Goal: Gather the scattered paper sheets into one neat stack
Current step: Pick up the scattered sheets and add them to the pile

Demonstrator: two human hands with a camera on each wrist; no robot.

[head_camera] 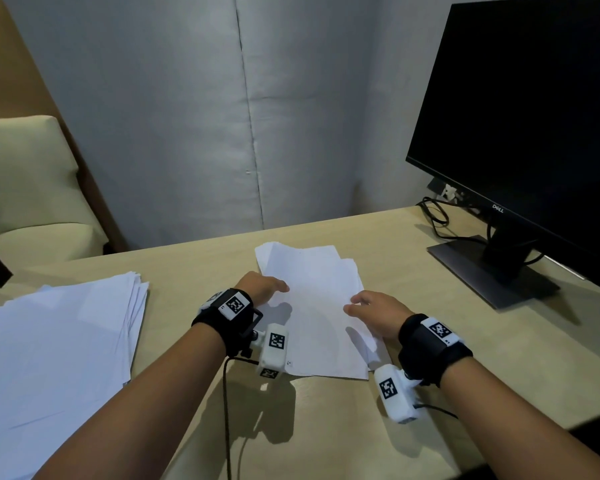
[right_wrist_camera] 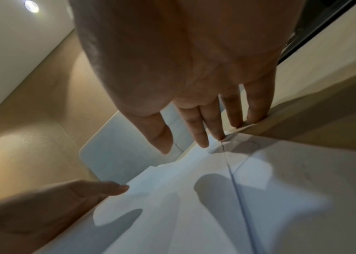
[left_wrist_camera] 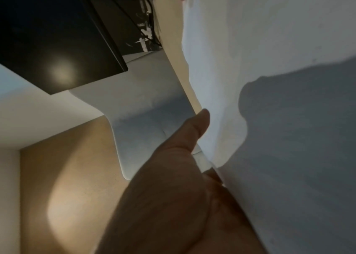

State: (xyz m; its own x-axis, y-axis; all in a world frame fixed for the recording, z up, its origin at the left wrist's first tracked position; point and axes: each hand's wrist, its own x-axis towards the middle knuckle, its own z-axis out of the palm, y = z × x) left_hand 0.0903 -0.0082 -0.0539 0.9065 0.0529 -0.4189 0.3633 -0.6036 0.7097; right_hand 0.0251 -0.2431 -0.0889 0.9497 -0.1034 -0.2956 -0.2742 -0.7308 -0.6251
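A small loose pile of white paper sheets [head_camera: 312, 306] lies askew at the middle of the beige table [head_camera: 333, 431], its corners fanned out at the far end. My left hand [head_camera: 265, 287] holds the pile's left edge. Its thumb [left_wrist_camera: 196, 127] lies on top of the sheets [left_wrist_camera: 281, 120], and its fingers are hidden beneath them. My right hand [head_camera: 374, 311] is at the pile's right edge. Its fingers [right_wrist_camera: 201, 135] are straight with their tips touching the sheets [right_wrist_camera: 216, 197], and the thumb stands apart. A much larger stack of sheets [head_camera: 59, 344] lies at the left.
A black monitor [head_camera: 520, 116] on a flat stand [head_camera: 492, 271] fills the right rear, with cables [head_camera: 437, 220] behind it. A cream chair [head_camera: 25, 188] stands beyond the table's left end. A grey padded wall closes the back.
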